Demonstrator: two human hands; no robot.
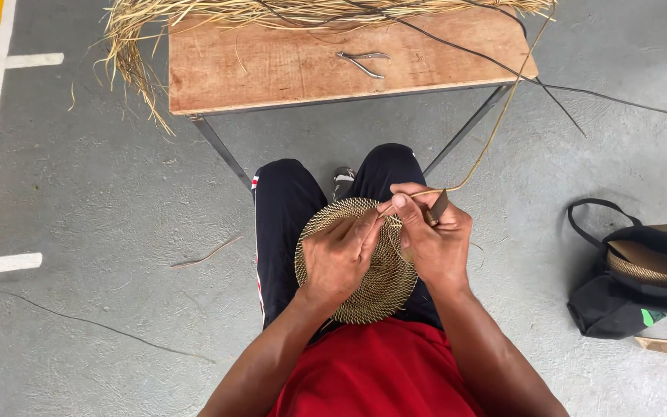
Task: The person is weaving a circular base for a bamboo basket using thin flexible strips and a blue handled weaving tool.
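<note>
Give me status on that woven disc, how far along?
Done: a round coiled woven disc rests on the lap. In hand: left hand steadies it while right hand works a long strand at the rim, small tool tucked in. Left: loose straw bundle on the wooden table unused.

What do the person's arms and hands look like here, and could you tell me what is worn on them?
Both forearms are bare, with no sleeves in view, and no gloves, watch or rings show on the left hand or the right hand. The fingernails look short. Between the arms, a red shirt and dark trousers with a striped side seam show.
</note>
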